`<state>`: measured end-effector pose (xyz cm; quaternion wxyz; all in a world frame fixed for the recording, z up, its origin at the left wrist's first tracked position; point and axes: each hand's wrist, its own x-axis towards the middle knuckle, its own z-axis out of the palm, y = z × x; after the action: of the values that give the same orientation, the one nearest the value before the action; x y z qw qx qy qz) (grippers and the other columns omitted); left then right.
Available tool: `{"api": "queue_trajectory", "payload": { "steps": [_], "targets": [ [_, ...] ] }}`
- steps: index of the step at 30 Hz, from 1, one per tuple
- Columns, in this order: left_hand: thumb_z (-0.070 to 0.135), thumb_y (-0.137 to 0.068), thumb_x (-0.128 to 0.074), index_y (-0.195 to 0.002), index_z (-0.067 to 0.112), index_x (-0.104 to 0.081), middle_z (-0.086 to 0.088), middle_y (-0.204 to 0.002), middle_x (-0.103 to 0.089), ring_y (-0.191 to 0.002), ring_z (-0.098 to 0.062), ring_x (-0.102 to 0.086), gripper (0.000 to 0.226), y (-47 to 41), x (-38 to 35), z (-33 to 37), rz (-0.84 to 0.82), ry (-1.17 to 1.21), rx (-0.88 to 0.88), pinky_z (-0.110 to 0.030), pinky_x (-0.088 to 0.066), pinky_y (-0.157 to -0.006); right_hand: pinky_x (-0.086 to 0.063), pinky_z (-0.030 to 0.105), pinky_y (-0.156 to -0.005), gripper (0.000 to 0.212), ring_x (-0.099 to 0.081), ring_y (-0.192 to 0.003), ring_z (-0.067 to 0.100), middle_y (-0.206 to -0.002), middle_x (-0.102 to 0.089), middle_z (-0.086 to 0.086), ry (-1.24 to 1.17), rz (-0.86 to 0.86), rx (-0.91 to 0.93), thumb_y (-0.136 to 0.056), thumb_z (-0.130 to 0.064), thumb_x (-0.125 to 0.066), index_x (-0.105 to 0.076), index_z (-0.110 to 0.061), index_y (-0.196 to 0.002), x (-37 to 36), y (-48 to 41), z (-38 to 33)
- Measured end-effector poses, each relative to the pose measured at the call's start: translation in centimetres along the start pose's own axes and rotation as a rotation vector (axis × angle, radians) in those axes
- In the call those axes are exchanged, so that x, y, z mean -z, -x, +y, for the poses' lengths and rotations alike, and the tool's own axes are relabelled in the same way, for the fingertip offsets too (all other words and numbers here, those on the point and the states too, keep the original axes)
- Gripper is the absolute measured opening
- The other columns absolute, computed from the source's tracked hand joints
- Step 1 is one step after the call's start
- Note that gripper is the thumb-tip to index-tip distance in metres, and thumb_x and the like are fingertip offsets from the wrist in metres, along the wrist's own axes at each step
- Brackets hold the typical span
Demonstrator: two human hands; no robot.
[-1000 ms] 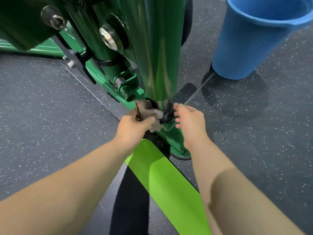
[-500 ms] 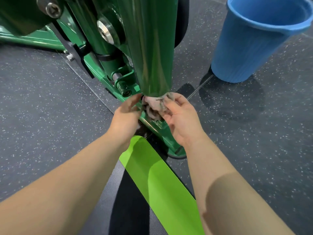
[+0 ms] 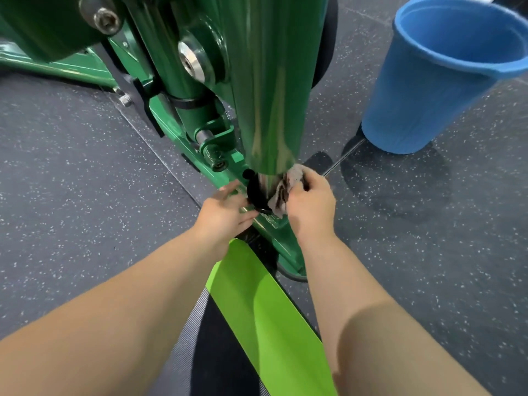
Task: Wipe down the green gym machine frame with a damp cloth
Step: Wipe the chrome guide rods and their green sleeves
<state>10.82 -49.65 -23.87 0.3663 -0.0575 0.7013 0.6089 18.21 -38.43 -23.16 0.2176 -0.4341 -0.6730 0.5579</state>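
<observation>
Grey cloth [image 3: 288, 187] — bunched in grip of the right hand [image 3: 312, 208] — touches green frame [image 3: 268, 81].

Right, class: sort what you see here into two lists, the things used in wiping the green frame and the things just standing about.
In use: cloth, gripped by right hand; green frame; left hand touching its base.
Standing about: blue bucket; lime-green strip; speckled floor.

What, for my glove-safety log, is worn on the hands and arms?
Nothing visible. The left hand and right hand are bare: no gloves, rings or watch. The left arm and right arm show no sleeves.
</observation>
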Motion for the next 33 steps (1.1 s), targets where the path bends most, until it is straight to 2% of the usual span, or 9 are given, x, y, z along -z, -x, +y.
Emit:
{"api": "queue_trajectory", "payload": {
  "steps": [5, 10, 13, 17, 19, 22, 24, 29, 33],
  "targets": [
    [0.022, -0.099, -0.056, -0.139, 0.024, -0.047, -0.006, -0.098, -0.066, -0.066, -0.013, -0.067, 0.041, -0.9, -1.2, 1.3, 0.079, -0.017, 0.081, -0.018, -0.054, -0.050, -0.031, 0.018, -0.082, 0.025, -0.052, -0.098, 0.022, -0.122, -0.044, 0.004, 0.241, 0.057, 0.056, -0.094, -0.007, -0.050, -0.072, -0.009, -0.104, -0.8, 2.3, 2.3],
    [0.012, -0.095, -0.059, -0.116, 0.023, -0.056, -0.008, -0.082, -0.070, -0.061, -0.013, -0.068, 0.024, -0.3, -2.6, -0.7, 0.130, -0.059, 0.017, -0.026, -0.057, -0.062, -0.030, 0.000, -0.079, 0.030, -0.055, -0.097, 0.013, -0.120, -0.044, -0.003, 0.019, 0.236, 0.085, -0.093, -0.002, -0.050, -0.067, -0.017, -0.112, -0.3, 2.4, 0.5],
    [0.006, -0.090, -0.055, -0.097, 0.018, -0.064, -0.004, -0.071, -0.068, -0.057, -0.015, -0.066, 0.017, 0.9, -3.0, -3.0, 0.074, -0.120, 0.086, -0.025, -0.053, -0.058, -0.032, 0.018, -0.094, 0.028, -0.050, -0.119, 0.021, -0.135, -0.045, -0.003, 0.169, 0.037, 0.055, -0.095, -0.013, -0.051, -0.067, -0.018, -0.117, -0.3, 1.5, 0.7],
    [0.015, -0.091, -0.047, -0.121, 0.022, -0.063, -0.018, -0.096, -0.070, -0.073, -0.026, -0.063, 0.035, 0.0, -1.0, -1.1, 0.293, -0.221, -0.028, -0.033, -0.051, -0.076, -0.038, 0.010, -0.086, 0.024, -0.059, -0.104, 0.015, -0.131, -0.047, -0.008, 0.181, -0.031, 0.101, -0.084, 0.002, -0.059, -0.074, -0.016, -0.092, 0.1, 4.9, 3.4],
    [0.019, -0.098, -0.046, -0.137, 0.031, -0.053, -0.018, -0.122, -0.064, -0.085, -0.030, -0.065, 0.041, -0.6, -1.1, 0.1, 0.204, -0.238, -0.079, -0.038, -0.050, -0.080, -0.037, 0.009, -0.077, 0.026, -0.062, -0.095, 0.019, -0.113, -0.053, -0.005, 0.150, 0.089, 0.101, -0.083, 0.004, -0.057, -0.072, -0.015, -0.092, 1.0, 4.4, 3.5],
    [0.020, -0.097, -0.051, -0.135, 0.026, -0.057, -0.010, -0.110, -0.071, -0.082, -0.024, -0.064, 0.040, -0.6, -2.7, -0.7, 0.199, -0.246, -0.095, -0.033, -0.053, -0.082, -0.048, 0.028, -0.088, 0.035, -0.062, -0.097, 0.015, -0.115, -0.061, -0.004, -0.037, 0.084, -0.076, -0.089, -0.007, -0.056, -0.063, -0.029, -0.116, 2.0, 1.4, 1.9],
    [0.017, -0.096, -0.054, -0.130, 0.017, -0.061, -0.008, -0.096, -0.071, -0.082, -0.022, -0.067, 0.034, -0.9, -2.8, -1.5, 0.245, -0.087, -0.047, -0.037, -0.056, -0.086, -0.053, 0.036, -0.088, 0.030, -0.065, -0.093, 0.017, -0.106, -0.068, -0.005, -0.086, -0.063, -0.136, -0.084, -0.013, -0.062, -0.063, -0.036, -0.103, 1.5, 0.8, 1.5],
    [0.014, -0.101, -0.051, -0.118, 0.001, -0.054, -0.017, -0.106, -0.065, -0.085, -0.022, -0.064, 0.021, -0.9, -3.6, 0.2, 0.118, 0.179, 0.177, -0.028, -0.057, -0.074, -0.043, 0.031, -0.067, 0.028, -0.052, -0.074, 0.021, -0.081, -0.057, -0.002, 0.072, -0.160, -0.235, -0.071, 0.002, -0.066, -0.053, -0.019, -0.084, 3.3, -1.2, 2.6],
    [0.009, -0.100, -0.052, -0.114, 0.001, -0.057, -0.019, -0.120, -0.062, -0.082, -0.022, -0.062, 0.017, -1.4, -3.6, 0.8, 0.195, 0.112, 0.178, -0.022, -0.052, -0.054, -0.050, 0.039, -0.098, 0.037, -0.063, -0.102, 0.024, -0.106, -0.068, 0.003, -0.120, -0.329, -0.339, -0.066, -0.014, -0.069, -0.061, -0.020, -0.102, 3.2, -2.5, 1.8]
  ]
}}
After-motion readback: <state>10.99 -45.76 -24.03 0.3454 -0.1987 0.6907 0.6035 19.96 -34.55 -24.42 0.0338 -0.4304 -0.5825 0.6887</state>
